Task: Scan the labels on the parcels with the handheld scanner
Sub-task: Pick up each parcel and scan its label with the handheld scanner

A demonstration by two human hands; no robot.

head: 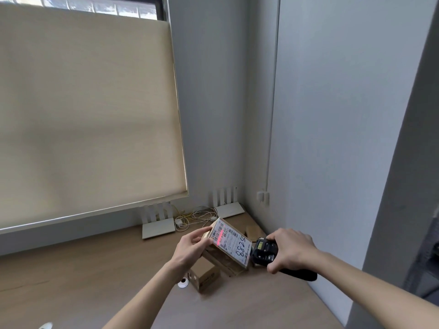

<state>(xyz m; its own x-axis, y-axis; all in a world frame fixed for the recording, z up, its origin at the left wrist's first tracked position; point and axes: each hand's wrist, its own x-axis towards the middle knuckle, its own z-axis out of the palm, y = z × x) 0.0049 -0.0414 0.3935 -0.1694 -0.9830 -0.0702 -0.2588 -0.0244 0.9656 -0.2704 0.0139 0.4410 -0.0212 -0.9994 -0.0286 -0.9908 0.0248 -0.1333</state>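
Here the left hand [190, 248] grips a tilted parcel [226, 248] above the table [95, 269]; the right hand [291, 250], fingers wrapped, aims the scanner [264, 252] at its label [234, 241].

Left hand [190, 249] raised, fingers [202, 233] curled in a grip. Right hand [291, 249] clenched, knuckles up. Both forearms bare, extended forward.

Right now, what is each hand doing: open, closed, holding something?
Left hand: grips the labelled parcel, tilted up off the table.
Right hand: grips the handheld scanner, aimed at the label.
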